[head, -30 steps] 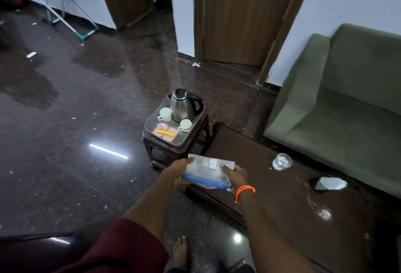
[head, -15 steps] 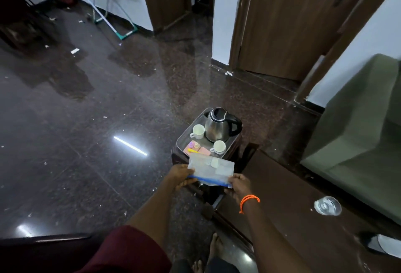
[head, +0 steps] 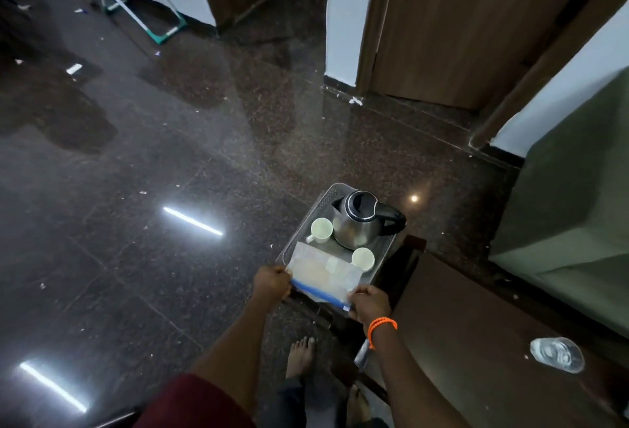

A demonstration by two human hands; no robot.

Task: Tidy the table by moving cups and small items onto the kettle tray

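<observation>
A clear plastic zip bag with a blue strip lies over the near end of the grey kettle tray. My left hand grips its left edge and my right hand grips its right corner. On the tray stand a steel kettle with a black handle and two white cups, one left of the kettle and one at the near right. The bag hides the small pink and yellow items under it.
The tray sits on a small dark stool. To the right is a brown low table with a clear glass on it. A green sofa stands behind. Glossy dark floor lies to the left; my bare foot is below.
Both hands have carried the bag forward from over the floor to over the near end of the tray, and the view has swung left and closer to the stool.
</observation>
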